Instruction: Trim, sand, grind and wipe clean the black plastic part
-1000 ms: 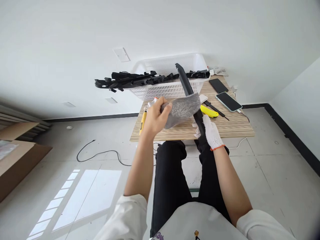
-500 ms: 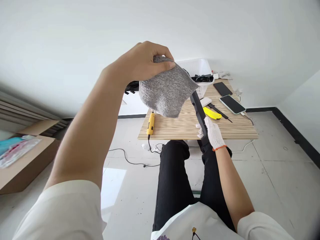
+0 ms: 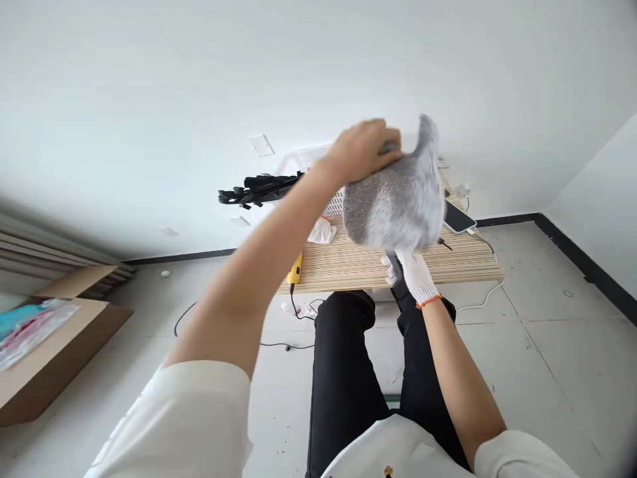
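Observation:
A grey cloth (image 3: 393, 202) hangs from my bare left hand (image 3: 365, 149), pinched between thumb and fingers above the table. Its upper right corner flips upward, and motion blurs it. My right hand (image 3: 412, 273), in a white knit glove with an orange cuff, grips a long dark bar-like part (image 3: 397, 269) near the table's front edge. The lower end of this part shows above my knee; the cloth hides the rest. I cannot tell whether the cloth touches it.
On the wooden table (image 3: 348, 269) lie a yellow corded tool (image 3: 295, 271), a white glove (image 3: 322, 230) and a phone (image 3: 458, 216) on a cable. Behind stand a white basket (image 3: 313, 156) and a bundle of black parts (image 3: 261, 189). A cardboard box (image 3: 64, 358) sits at left.
My left hand has swung to the right and slightly down with the cloth, which now covers much of the dark part. The gloved right hand keeps its grip. The view has shifted a little.

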Motion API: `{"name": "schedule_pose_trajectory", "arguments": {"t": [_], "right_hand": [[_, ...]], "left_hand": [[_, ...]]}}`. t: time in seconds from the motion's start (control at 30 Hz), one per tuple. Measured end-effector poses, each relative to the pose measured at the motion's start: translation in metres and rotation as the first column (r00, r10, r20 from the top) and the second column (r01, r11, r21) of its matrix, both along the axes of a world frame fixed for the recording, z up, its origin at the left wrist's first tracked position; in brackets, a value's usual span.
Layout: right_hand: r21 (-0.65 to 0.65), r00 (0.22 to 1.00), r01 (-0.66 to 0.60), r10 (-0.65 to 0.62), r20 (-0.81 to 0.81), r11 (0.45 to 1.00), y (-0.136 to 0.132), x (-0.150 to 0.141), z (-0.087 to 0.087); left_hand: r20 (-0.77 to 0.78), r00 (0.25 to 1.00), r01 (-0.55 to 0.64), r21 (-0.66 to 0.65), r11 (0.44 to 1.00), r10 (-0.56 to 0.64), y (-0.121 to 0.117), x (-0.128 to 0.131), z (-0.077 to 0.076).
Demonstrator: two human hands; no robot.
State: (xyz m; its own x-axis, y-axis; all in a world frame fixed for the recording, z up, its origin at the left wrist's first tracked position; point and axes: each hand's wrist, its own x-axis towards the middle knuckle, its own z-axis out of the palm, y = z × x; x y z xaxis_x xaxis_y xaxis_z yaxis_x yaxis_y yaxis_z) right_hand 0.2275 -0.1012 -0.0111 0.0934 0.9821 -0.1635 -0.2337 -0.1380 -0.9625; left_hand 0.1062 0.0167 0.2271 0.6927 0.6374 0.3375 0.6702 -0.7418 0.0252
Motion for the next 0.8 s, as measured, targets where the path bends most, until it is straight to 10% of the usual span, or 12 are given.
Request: {"name": "schedule_pose_trajectory", "arguments": {"t": [0.1,0.33,0.8], "right_hand": [[-0.074,0.99,-0.018,0.007,-0.139,0.997,0.0,-0.002,0.002],[-0.122,0.992,-0.055,0.04,-0.12,0.991,0.003,-0.001,-0.002],[-0.097,0.998,-0.065,0.063,-0.023,0.993,0.002,-0.004,0.005]], "left_hand": [[-0.113,0.983,-0.14,0.022,0.99,0.142,0.032,0.009,-0.068],[-0.16,0.966,0.196,-0.062,0.979,-0.204,0.001,-0.003,-0.172],[-0.16,0.899,0.428,0.129,0.895,-0.407,0.0,-0.076,-0.169]]}}
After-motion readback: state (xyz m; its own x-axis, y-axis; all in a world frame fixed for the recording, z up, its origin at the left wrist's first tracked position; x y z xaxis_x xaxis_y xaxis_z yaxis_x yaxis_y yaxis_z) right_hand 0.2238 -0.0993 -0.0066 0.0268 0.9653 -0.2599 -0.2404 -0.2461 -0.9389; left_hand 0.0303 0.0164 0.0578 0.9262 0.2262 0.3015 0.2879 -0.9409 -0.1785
